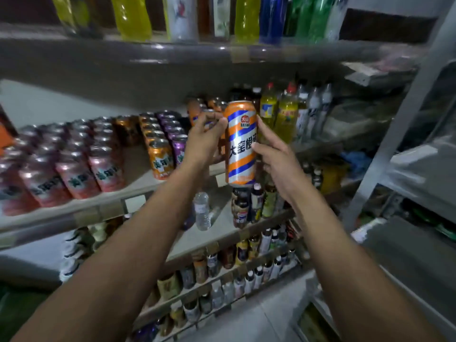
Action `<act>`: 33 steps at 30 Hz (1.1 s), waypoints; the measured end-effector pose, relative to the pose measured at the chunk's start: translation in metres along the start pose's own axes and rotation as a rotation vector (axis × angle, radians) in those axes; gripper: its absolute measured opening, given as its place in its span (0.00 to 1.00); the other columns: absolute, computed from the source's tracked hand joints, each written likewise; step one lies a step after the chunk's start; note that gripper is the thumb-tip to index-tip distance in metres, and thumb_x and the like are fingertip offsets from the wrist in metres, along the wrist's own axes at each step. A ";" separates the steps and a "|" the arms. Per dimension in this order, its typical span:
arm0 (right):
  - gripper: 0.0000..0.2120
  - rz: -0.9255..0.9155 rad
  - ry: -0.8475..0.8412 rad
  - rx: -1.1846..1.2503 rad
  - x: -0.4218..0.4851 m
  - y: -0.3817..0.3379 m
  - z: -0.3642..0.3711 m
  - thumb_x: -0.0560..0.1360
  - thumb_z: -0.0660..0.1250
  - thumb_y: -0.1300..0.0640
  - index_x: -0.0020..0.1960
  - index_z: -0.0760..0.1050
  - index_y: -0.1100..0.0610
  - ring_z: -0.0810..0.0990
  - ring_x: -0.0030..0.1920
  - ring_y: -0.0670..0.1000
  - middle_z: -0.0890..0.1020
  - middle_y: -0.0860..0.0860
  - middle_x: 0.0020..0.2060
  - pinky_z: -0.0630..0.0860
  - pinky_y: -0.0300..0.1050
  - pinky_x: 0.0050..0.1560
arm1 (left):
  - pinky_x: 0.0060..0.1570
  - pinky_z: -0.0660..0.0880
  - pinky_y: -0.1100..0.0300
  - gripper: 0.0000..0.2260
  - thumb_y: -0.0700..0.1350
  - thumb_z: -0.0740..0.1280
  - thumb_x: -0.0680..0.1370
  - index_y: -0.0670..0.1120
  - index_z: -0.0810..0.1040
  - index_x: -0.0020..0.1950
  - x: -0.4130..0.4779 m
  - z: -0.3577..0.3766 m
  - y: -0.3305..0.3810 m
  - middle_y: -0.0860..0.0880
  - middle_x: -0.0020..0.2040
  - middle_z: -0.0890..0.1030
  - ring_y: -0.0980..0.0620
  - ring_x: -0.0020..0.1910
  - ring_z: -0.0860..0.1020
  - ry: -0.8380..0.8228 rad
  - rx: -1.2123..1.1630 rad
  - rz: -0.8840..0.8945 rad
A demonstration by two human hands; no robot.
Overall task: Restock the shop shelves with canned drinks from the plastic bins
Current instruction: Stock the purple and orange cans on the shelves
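Observation:
A tall orange can with blue and white stripes (pixel 240 144) is held upright in the air in front of the middle shelf (pixel 103 201). My right hand (pixel 276 159) grips its right side with thumb and fingers. My left hand (pixel 204 141) touches the can's upper left with its thumb, the other fingers curled by the top. More cans of the same orange kind (pixel 197 109) stand on the shelf just behind my left hand. No plastic bin shows.
Rows of pink cans (pixel 74 176), orange cans (pixel 160 159) and purple cans (pixel 180 149) fill the shelf's left. Yellow bottles (pixel 283 114) stand at its right. Bottles line the top shelf (pixel 172 50) and lower shelves. A grey metal rack (pixel 404 134) stands at right.

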State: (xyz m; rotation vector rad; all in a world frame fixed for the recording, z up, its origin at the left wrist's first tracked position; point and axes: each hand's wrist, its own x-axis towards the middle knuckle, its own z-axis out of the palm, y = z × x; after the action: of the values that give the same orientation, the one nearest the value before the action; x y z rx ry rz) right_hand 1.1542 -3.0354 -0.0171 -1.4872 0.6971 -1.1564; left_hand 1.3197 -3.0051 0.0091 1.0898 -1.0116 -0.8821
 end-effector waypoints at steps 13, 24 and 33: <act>0.30 -0.019 -0.089 -0.056 0.069 0.007 -0.010 0.78 0.67 0.62 0.77 0.66 0.43 0.81 0.61 0.49 0.82 0.47 0.62 0.78 0.45 0.56 | 0.37 0.81 0.57 0.12 0.41 0.70 0.79 0.46 0.78 0.63 0.034 -0.004 0.006 0.50 0.47 0.84 0.54 0.41 0.84 0.073 -0.018 0.036; 0.33 0.005 -0.107 -0.123 0.124 0.053 -0.027 0.77 0.71 0.62 0.77 0.65 0.42 0.76 0.68 0.50 0.77 0.52 0.69 0.80 0.50 0.60 | 0.44 0.83 0.57 0.17 0.35 0.68 0.79 0.40 0.72 0.68 0.075 0.002 -0.031 0.45 0.59 0.82 0.51 0.53 0.84 0.169 0.102 0.064; 0.34 -0.035 -0.046 -0.214 0.145 0.094 -0.008 0.75 0.72 0.68 0.77 0.67 0.51 0.78 0.66 0.46 0.79 0.51 0.67 0.75 0.52 0.69 | 0.46 0.81 0.62 0.14 0.31 0.66 0.79 0.39 0.71 0.63 0.098 -0.012 -0.066 0.48 0.55 0.84 0.58 0.51 0.84 0.248 0.269 0.105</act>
State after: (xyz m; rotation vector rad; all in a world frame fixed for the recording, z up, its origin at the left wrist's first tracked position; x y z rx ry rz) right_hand 1.2129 -3.1912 -0.0645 -1.7059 0.7854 -1.0973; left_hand 1.3553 -3.1091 -0.0366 1.3234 -0.9863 -0.5198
